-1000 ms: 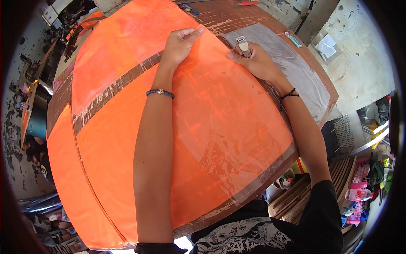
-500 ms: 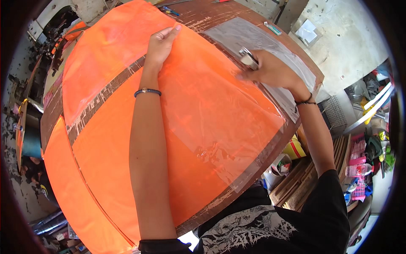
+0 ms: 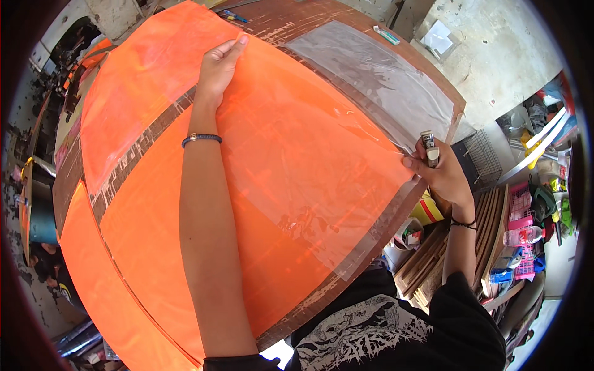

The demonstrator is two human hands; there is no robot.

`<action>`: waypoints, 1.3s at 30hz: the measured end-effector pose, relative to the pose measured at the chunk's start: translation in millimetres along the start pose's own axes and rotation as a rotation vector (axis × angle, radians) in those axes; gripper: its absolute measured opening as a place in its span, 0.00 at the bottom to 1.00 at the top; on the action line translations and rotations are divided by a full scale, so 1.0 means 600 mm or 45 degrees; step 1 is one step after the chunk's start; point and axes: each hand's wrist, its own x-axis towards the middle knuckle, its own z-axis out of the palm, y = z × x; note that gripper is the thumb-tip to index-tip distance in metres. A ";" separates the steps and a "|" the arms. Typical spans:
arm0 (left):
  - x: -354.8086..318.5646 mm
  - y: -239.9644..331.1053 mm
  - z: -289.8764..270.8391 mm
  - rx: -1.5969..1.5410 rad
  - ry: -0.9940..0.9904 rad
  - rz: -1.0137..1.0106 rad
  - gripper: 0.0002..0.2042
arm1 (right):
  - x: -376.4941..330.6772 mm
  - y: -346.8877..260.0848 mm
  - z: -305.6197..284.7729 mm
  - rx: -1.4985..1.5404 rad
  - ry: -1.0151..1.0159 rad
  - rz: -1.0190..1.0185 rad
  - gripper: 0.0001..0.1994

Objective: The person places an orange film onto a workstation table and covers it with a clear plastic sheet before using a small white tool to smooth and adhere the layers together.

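An orange sheet (image 3: 148, 216) with a clear plastic sheet (image 3: 322, 204) over its right part lies across a brown worktable. At the far edge, my left hand (image 3: 221, 65) is closed, thumb and fingers pinching the rim of the orange sheet. My right hand (image 3: 442, 176) is at the right corner, with its thumb against the edge of the sheets. In its fist is a small silver-and-pale tool that looks like a stapler (image 3: 429, 148), its end pointing up. The rest of the tool is hidden in the palm.
Another orange piece (image 3: 148, 68) lies at the back left, a narrower one (image 3: 111, 272) at the near left. Another clear plastic sheet (image 3: 377, 68) covers the table (image 3: 309, 15) at the back right. Wooden strips (image 3: 476, 229) and a wire basket (image 3: 479, 157) stand beyond the right edge.
My right hand with the stapler has moved right and nearer along the far edge to the sheets' right corner. My left hand keeps its pinch; the whole view has shifted slightly.
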 end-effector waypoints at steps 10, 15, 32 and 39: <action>0.004 0.002 -0.001 -0.006 -0.010 0.028 0.18 | -0.005 0.008 0.002 0.097 0.030 0.032 0.18; 0.007 0.025 -0.003 0.006 -0.014 0.036 0.16 | -0.009 0.009 -0.002 0.056 0.032 0.005 0.19; 0.008 0.060 0.015 0.182 0.040 0.013 0.17 | -0.013 0.020 0.005 0.117 0.104 -0.012 0.15; 0.009 0.060 0.012 0.165 0.030 0.054 0.17 | -0.013 0.006 0.005 -0.149 0.368 -0.212 0.08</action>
